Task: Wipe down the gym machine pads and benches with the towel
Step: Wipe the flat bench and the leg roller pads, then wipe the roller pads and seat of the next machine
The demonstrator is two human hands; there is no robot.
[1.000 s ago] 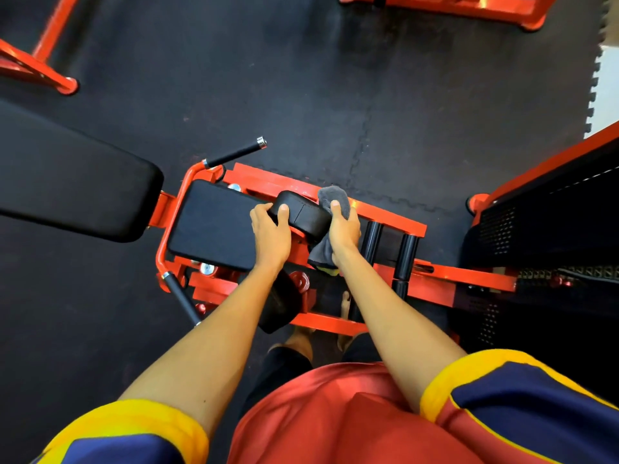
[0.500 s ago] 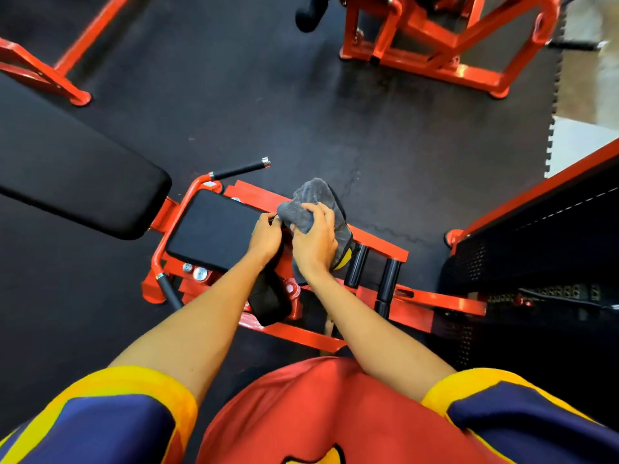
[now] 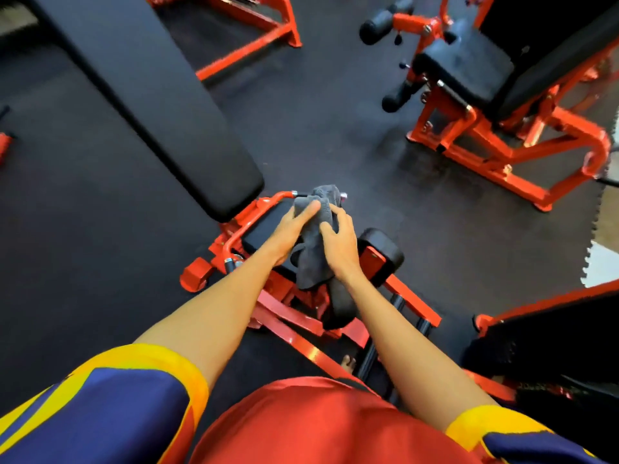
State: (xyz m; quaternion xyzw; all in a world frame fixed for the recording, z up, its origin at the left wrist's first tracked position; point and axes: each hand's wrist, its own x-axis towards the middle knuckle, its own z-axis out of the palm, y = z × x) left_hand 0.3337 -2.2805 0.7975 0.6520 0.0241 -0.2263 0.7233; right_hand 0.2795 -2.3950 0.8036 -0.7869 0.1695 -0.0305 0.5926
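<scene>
A grey towel (image 3: 313, 259) hangs bunched between both hands, above the orange machine's black seat pad (image 3: 264, 226). My left hand (image 3: 290, 229) lies along the towel's left side with its fingers stretched over the cloth. My right hand (image 3: 338, 244) grips the towel from the right, thumb pressed into the fabric. A black roller pad (image 3: 385, 249) sits just right of my right hand, free of both hands. The long black back pad (image 3: 160, 105) stretches up and to the left.
A second orange machine with a black seat (image 3: 469, 61) and roller pads stands at the upper right. An orange frame (image 3: 241, 38) lies at the top. A black weight-stack housing (image 3: 552, 339) fills the lower right. Dark rubber floor mats (image 3: 335, 145) lie between them.
Both hands have lifted off the roller pad and now hold the towel up between them. The camera tilted up, bringing the far machine into view.
</scene>
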